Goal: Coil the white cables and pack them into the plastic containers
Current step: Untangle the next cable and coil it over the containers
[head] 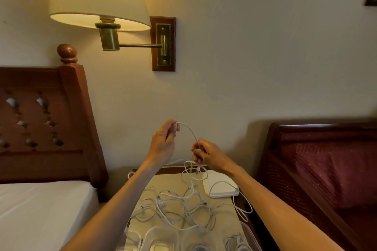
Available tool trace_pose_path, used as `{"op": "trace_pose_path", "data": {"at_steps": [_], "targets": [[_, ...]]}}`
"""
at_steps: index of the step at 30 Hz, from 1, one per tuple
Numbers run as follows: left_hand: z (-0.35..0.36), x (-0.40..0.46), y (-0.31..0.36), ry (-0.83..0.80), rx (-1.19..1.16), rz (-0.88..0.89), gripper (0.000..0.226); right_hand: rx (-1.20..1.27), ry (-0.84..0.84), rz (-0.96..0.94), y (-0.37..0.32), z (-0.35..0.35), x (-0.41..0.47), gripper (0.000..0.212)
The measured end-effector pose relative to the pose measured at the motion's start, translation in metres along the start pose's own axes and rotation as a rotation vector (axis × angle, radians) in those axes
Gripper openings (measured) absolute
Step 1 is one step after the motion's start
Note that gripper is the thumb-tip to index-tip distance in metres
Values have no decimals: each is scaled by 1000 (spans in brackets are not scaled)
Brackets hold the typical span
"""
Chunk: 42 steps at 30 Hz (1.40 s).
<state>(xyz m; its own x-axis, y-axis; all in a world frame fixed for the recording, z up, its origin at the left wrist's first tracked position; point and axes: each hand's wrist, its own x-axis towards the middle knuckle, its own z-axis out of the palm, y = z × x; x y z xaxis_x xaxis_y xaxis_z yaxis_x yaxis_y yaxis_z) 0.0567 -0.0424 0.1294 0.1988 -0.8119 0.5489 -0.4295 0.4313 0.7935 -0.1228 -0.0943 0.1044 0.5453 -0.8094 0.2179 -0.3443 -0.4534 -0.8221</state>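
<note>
Now both forearms reach fwd over the surface (222,218), hands raised above it. Left hand (164,140) sits higher, wrist bent, fingertips pinching one white cable (188,129) at the top of its arc. Right hand (206,154) is lower & just beside it, fingers curled in a tight grip on the same cable, whose end hangs below the fist. Rest of the white cables (179,208) lie tangled on the surface, near a flat white box (222,186). Clear plastic containers (163,240) line the near edge; far-right one has a cable inside.
</note>
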Motion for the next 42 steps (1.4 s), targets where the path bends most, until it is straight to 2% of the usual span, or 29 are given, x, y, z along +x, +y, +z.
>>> {"op": "trace_pose_path", "data": {"at_steps": [3, 7, 9, 11, 13, 14, 17, 21, 23, 24, 28, 30, 33, 36, 40, 42], "targets": [[-8, -9, -3, -21, 62, 65, 23, 19, 65, 26, 10, 4, -1, 19], [-27, -25, -39, -83, 406, 19, 23, 87, 195, -15, 5, -9, 10, 42], [-30, -31, -45, -91, 390, 24, 24, 46, 219, -34, 5, -13, 12, 45], [-28, -32, -34, -78, 241, 59, 25, -109, 149, -35, 7, -12, 11, 43], [-25, -30, -22, -108, 211, 106, 25, -153, 91, -7, 5, -10, 10, 40], [-25, -27, -20, -123, 247, 125, 25, -68, 81, 23, 1, -9, 8, 39], [-30, -23, -27, -117, 381, 124, 24, 392, 5, 112, -23, -15, -2, 27], [-39, -26, -35, -53, 420, 118, 22, 762, -337, 160, -52, -31, -18, 16], [-39, -26, -34, -57, 441, 145, 21, 819, -357, 247, -62, -36, -23, 33], [-38, -26, -33, -57, 444, 152, 20, 800, -357, 265, -66, -36, -26, 34], [-38, -29, -29, -62, 417, 174, 18, 716, -416, 207, -70, -42, -38, 22], [-42, -30, -30, -71, 409, 190, 22, 812, -373, 239, -73, -49, -41, 23], [-46, -35, -35, -110, 311, 205, 40, 1029, -187, 287, -82, -64, -43, 29], [-46, -47, -42, -155, 150, 213, 52, 1192, -78, 229, -92, -79, -43, 25], [-46, -62, -46, -148, 81, 79, 47, 1338, 33, 103, -104, -102, -42, 19], [-42, -63, -34, -208, 178, 129, 41, 1254, 73, 50, -112, -109, -40, 18]]}}
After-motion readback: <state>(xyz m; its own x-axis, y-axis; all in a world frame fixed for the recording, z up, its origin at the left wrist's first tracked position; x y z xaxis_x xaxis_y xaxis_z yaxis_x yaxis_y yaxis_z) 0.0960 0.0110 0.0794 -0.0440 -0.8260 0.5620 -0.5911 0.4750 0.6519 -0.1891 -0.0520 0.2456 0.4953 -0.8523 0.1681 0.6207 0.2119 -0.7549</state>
